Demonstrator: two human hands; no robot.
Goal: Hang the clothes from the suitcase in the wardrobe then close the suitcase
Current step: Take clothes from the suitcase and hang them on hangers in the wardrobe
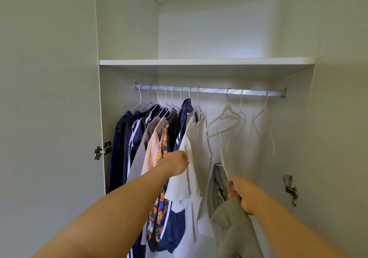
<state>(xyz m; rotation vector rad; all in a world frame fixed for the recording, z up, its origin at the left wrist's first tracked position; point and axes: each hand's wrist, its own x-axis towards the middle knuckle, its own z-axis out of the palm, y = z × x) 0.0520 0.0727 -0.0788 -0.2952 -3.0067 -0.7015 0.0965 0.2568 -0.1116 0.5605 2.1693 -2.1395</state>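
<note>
Reaching into the open wardrobe (127, 38), the left hand (176, 164) meets the edge of a white garment (192, 154) hanging on the rail (215, 91). Its fingers go out of sight behind the cloth, so I cannot tell whether they grip it or only push it. The right hand (244, 193), lower and to the right, has its fingers curled tight round a bunched grey garment (233, 230), which droops below the fist. The same hand pinches the lower end of a thin white hanger (223, 154), blurred and slanting up toward the rail. Left of the white garment hang navy clothes (121, 148), a pink piece (152, 152) and a patterned piece (162, 148), packed close together. To the right, a thick white hanger (225, 121) and two thin ones hang bare on the rail. A white shelf (199, 62) runs just above the rail.
</note>
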